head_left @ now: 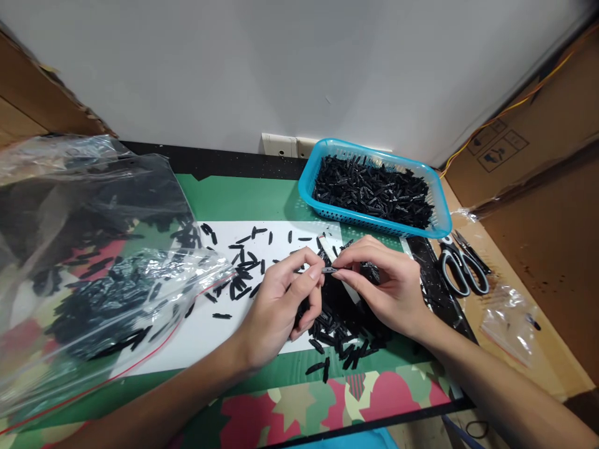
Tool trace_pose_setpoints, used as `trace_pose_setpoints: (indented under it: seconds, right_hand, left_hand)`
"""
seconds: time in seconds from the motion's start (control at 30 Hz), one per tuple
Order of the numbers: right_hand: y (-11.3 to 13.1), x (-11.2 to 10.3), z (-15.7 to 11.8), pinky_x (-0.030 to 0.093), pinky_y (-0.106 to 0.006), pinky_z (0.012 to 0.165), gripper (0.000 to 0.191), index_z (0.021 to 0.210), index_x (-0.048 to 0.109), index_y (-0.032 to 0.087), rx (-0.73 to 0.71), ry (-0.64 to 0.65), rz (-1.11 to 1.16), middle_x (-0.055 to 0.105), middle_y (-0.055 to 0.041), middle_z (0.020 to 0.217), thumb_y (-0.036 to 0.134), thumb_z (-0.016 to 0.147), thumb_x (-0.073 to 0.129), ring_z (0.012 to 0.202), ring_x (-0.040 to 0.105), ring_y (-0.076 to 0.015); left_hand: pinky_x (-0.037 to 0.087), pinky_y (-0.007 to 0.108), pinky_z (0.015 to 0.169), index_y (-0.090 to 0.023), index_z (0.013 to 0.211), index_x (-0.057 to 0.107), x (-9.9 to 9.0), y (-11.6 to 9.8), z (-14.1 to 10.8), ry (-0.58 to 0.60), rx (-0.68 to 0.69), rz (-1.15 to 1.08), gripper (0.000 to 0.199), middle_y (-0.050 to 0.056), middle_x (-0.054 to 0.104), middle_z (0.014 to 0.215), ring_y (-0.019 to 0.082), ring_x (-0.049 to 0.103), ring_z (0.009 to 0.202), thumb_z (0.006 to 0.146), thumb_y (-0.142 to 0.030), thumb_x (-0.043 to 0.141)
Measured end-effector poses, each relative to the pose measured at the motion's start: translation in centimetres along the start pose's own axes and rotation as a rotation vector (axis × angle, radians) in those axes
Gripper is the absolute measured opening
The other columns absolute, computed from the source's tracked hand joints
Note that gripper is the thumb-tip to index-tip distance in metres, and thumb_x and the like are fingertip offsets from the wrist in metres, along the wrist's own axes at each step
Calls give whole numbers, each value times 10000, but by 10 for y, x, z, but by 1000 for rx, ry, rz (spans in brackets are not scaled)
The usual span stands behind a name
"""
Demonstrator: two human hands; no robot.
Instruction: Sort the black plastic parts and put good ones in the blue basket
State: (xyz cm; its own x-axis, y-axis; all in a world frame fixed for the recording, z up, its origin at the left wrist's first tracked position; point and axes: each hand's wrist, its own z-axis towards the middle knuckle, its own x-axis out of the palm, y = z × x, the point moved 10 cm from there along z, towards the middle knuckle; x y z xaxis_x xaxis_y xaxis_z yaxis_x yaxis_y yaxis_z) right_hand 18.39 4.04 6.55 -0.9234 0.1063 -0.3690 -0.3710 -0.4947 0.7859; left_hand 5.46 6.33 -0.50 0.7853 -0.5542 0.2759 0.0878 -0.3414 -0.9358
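Observation:
Between the fingertips of both hands is a small black strip-shaped piece (329, 270), pinched at each end. My left hand (292, 290) closes thumb and forefinger on its left end, the other fingers curled under. From the right, my right hand (386, 280) pinches the opposite end with thumb and forefinger. Just behind the fingertips lies a pale flat strip (327, 247). Beneath and in front of the hands is a pile of similar black pieces (332, 330), partly hidden by them. More loose black pieces (243, 268) are scattered over a white sheet (201, 343).
A blue plastic basket (374, 219) full of black pieces stands at the back right. Scissors (461, 268) lie to the right beside a small clear bag (508, 318). A large clear zip bag (121, 299) covers the left. Cardboard boxes (552, 187) flank the table; a wall rises behind.

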Motion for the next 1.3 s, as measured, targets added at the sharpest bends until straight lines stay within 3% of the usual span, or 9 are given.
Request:
trace_pose_setpoints:
  seconds: [0.47, 0.73, 1.1, 1.3]
  right_hand:
    - [-3, 4, 2, 546, -349, 730, 56, 970, 757, 216, 19, 16, -39, 761, -34, 856, 207, 1015, 725, 770, 668, -190]
    - [1, 4, 2, 543, -354, 767, 83, 999, 761, 208, -18, 20, -32, 790, -38, 899, 132, 1001, 727, 802, 681, -186]
    - [-6, 5, 1, 551, -344, 753, 105, 1028, 782, 211, 72, 17, 23, 773, -40, 901, 141, 1003, 707, 820, 689, -192]
    - [-4, 1, -2, 605, -269, 756, 113, 1048, 758, 207, 37, -39, 10, 788, -31, 972, 118, 992, 715, 841, 732, -153]
  left_hand:
    - [272, 123, 346, -222, 872, 519, 0, 4, 0, 3, -20, -56, 358, -89, 480, 478, 57, 330, 342, 1074, -517, 531]
    - [281, 117, 351, -224, 867, 512, -1, 3, -1, -9, -8, -54, 361, -89, 490, 486, 51, 337, 348, 1079, -516, 530]
    - [283, 114, 354, -227, 880, 507, -3, 3, -2, -27, 16, -30, 360, -98, 487, 493, 45, 328, 352, 1089, -519, 517]
    - [288, 117, 365, -228, 879, 497, -3, 6, -2, -19, 3, 5, 373, -98, 484, 497, 46, 341, 361, 1097, -531, 497]
